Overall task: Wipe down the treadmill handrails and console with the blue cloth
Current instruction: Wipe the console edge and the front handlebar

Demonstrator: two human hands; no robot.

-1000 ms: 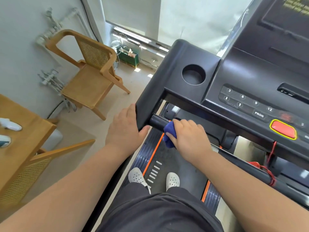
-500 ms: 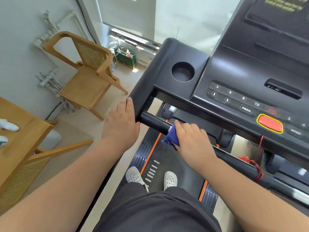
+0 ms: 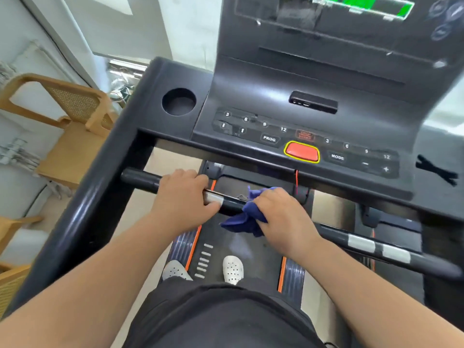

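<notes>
At frame centre the right hand [image 3: 281,217] clamps the blue cloth [image 3: 247,218] around the handrail [image 3: 232,203], whose long axis runs lower-right, while the left hand [image 3: 184,197] grips it alongside.

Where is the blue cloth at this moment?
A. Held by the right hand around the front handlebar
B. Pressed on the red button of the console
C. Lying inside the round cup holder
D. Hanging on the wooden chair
A: the right hand bunches the blue cloth around the front handlebar, beside the left hand on the same bar.
</notes>
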